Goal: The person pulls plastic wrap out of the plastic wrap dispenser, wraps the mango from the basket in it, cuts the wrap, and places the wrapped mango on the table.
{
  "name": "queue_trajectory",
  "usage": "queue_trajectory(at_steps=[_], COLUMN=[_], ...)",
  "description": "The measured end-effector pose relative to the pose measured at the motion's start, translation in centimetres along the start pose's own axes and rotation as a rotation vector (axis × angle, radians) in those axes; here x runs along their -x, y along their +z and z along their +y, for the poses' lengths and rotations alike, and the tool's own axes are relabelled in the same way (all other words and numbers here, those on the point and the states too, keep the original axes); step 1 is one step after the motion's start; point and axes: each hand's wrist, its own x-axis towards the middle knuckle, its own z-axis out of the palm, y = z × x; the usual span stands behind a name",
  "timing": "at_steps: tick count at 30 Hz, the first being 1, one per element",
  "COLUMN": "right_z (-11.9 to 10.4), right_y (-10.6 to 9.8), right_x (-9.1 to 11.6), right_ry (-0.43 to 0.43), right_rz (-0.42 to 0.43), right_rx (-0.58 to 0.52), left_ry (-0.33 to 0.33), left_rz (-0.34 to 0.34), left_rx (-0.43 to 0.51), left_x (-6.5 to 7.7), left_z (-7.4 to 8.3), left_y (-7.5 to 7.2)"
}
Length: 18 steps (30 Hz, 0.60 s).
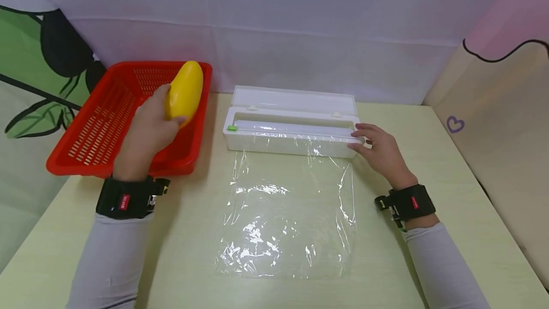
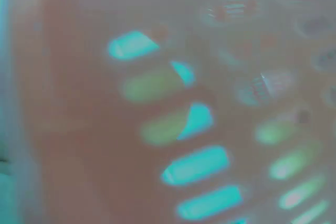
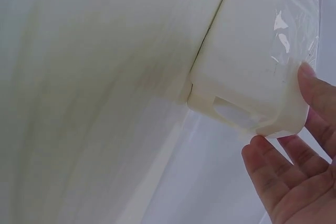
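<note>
In the head view my left hand (image 1: 147,128) holds a smooth yellow mango-like fruit (image 1: 185,93), thumb against its lower end, over the right side of a red slotted plastic basket (image 1: 53,165). The left wrist view is blurred and filled by the basket's wall (image 2: 205,140); hand and fruit cannot be made out there. My right hand (image 1: 379,149) grips the right end of a white cling film dispenser (image 1: 289,144), thumb at the front and fingers at the end. The right wrist view shows this hand (image 3: 299,166) at the dispenser's corner (image 3: 252,87). The dispenser's lid (image 1: 296,99) stands raised, with a film roll inside.
A sheet of clear cling film (image 1: 287,223) stretches from the dispenser toward me over the pale wooden table (image 1: 184,261). A green slider (image 1: 232,128) sits at the dispenser's left end. A printed cloth (image 1: 321,23) hangs behind the table.
</note>
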Motion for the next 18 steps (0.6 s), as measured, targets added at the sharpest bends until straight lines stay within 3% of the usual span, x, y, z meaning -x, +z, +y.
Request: queue_trajectory(at_steps=[4, 7, 13, 18], right_z=[-0.1, 0.1, 0.3, 0.1], right_y=[-0.1, -0.1, -0.2, -0.3], right_x=[0.1, 0.0, 0.1, 0.2], right_ry=[-0.001, 0.001, 0.013, 0.015], right_rz=[0.001, -0.003, -0.014, -0.021], right_rx=[-0.003, 0.000, 0.010, 0.009], left_ry=[0.018, 0.071, 0.247, 0.346], left_rz=[0.040, 0.045, -0.058, -0.139], left_rx=[0.061, 0.125, 0.314, 0.373], left_x=[0.8, 1.6, 2.6, 3.2], left_z=[1.4, 2.3, 3.9, 4.8], left_y=[-0.2, -0.3, 0.1, 0.5])
